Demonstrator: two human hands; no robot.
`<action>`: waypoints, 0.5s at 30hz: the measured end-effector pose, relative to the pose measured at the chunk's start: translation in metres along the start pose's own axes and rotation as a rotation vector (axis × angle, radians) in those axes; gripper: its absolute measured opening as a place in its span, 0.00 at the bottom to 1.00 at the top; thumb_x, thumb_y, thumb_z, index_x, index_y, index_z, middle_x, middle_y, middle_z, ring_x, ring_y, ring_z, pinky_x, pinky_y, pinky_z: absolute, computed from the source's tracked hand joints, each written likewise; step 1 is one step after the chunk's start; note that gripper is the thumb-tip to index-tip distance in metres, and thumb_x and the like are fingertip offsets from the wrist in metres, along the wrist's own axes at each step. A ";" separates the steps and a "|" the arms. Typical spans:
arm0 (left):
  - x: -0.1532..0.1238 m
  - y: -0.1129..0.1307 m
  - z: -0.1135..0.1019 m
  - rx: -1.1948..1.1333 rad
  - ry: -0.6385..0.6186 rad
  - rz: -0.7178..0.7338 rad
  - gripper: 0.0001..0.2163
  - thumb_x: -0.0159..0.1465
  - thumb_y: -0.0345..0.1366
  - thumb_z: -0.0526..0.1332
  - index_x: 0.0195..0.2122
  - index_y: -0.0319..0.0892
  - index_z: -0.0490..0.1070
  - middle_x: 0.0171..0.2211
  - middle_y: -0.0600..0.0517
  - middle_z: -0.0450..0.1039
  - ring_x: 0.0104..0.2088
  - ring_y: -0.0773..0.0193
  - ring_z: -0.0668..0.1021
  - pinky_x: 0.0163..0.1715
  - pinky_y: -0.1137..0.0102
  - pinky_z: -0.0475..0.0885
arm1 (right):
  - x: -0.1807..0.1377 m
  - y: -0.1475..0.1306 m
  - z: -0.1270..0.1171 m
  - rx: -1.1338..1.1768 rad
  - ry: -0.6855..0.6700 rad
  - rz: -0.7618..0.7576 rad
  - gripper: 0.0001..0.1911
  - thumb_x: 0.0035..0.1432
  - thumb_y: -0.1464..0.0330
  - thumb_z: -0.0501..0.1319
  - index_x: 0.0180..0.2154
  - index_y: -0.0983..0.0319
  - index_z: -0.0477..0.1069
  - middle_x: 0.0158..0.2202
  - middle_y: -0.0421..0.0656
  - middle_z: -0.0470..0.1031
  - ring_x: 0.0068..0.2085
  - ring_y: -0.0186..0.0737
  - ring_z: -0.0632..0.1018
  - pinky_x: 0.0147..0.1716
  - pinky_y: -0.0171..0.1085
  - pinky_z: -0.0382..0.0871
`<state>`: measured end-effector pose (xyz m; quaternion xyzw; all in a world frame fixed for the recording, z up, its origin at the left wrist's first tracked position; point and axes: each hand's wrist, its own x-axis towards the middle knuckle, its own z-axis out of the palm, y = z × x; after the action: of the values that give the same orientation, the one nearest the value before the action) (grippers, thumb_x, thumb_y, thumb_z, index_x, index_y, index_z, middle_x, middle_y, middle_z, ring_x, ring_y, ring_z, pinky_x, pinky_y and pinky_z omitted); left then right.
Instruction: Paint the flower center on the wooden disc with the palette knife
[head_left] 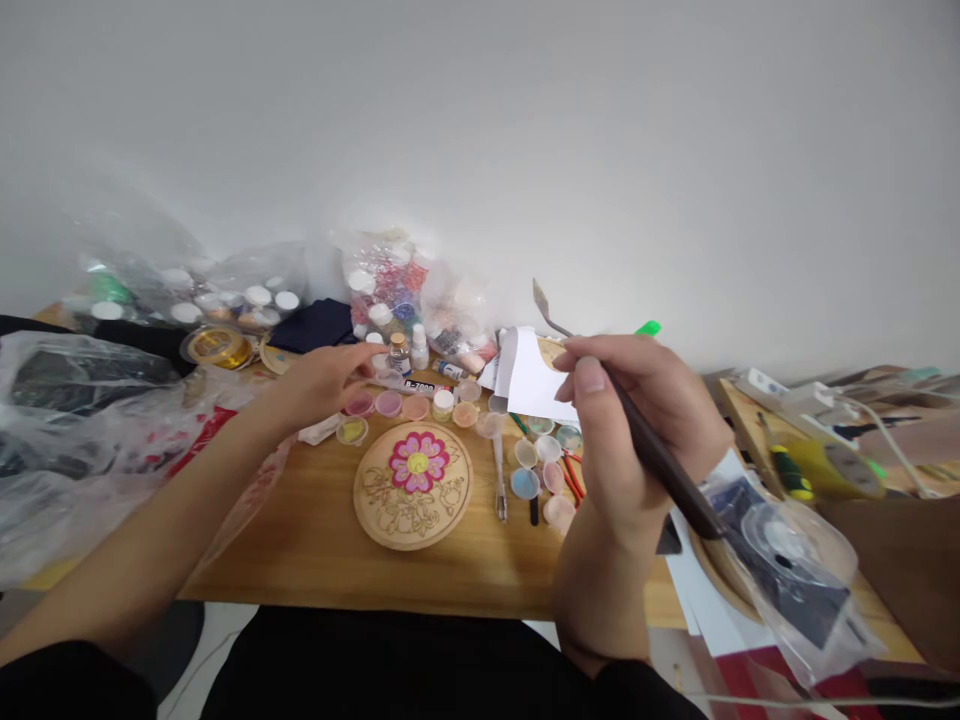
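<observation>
My right hand [637, 430] is raised at the right, its fingers and thumb closed round the dark handle of a small palette knife [652, 445]. The knife's thin metal blade points up and away to the left. My left hand [334, 385] reaches over the back of the desk, fingers partly stretched and apart, beside a small glass bottle [400, 355] with a tan lid. Several small pots of coloured material, such as a pink pot [388, 403], stand just right of it. Between my hands lies a round wooden board [412, 520] with a pink flower filled in and other engraved outlines bare.
Clear bags of jars [386, 290] lean against the wall. Crumpled plastic [97, 450] covers the left side. A clear-handled tool [500, 480], orange-handled pliers [574, 478] and a blue pot [525, 484] lie right of the board. A bagged spool [799, 545] sits far right.
</observation>
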<state>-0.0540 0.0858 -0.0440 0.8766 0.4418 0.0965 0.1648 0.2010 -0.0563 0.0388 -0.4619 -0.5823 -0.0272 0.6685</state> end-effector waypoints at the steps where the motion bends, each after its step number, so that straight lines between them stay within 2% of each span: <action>1: 0.002 -0.002 -0.002 -0.024 0.020 -0.014 0.22 0.62 0.33 0.54 0.58 0.42 0.68 0.43 0.46 0.81 0.43 0.52 0.81 0.45 0.64 0.73 | 0.000 0.000 0.000 -0.004 -0.003 -0.002 0.06 0.61 0.72 0.61 0.36 0.57 0.77 0.31 0.39 0.79 0.29 0.36 0.79 0.30 0.40 0.73; 7: 0.014 -0.002 -0.009 -0.014 0.126 -0.071 0.19 0.61 0.34 0.56 0.53 0.41 0.71 0.41 0.46 0.81 0.42 0.52 0.82 0.44 0.63 0.74 | 0.000 0.003 0.001 -0.024 -0.023 -0.021 0.06 0.62 0.71 0.60 0.36 0.57 0.76 0.30 0.39 0.78 0.29 0.35 0.78 0.29 0.39 0.73; 9: 0.014 0.000 -0.009 0.059 0.136 -0.007 0.16 0.63 0.33 0.54 0.50 0.40 0.73 0.42 0.47 0.81 0.42 0.53 0.81 0.43 0.63 0.74 | 0.000 0.003 0.000 -0.017 -0.023 -0.015 0.06 0.61 0.71 0.61 0.36 0.57 0.76 0.30 0.39 0.78 0.29 0.35 0.78 0.29 0.39 0.73; 13: 0.011 0.002 -0.004 0.230 0.179 0.220 0.11 0.65 0.30 0.53 0.40 0.41 0.75 0.38 0.49 0.81 0.41 0.57 0.79 0.43 0.65 0.74 | 0.000 0.002 0.001 -0.032 -0.023 -0.002 0.06 0.62 0.70 0.60 0.36 0.57 0.76 0.30 0.39 0.78 0.29 0.35 0.78 0.29 0.39 0.73; 15: 0.011 0.001 0.000 0.258 0.178 0.291 0.11 0.66 0.30 0.53 0.39 0.41 0.76 0.37 0.49 0.80 0.41 0.57 0.77 0.43 0.64 0.74 | 0.000 0.000 0.001 -0.033 -0.021 0.012 0.06 0.62 0.70 0.60 0.35 0.57 0.76 0.30 0.39 0.78 0.29 0.35 0.78 0.29 0.39 0.73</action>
<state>-0.0468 0.0937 -0.0437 0.9329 0.3322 0.1388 -0.0042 0.2003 -0.0554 0.0381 -0.4769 -0.5859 -0.0279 0.6546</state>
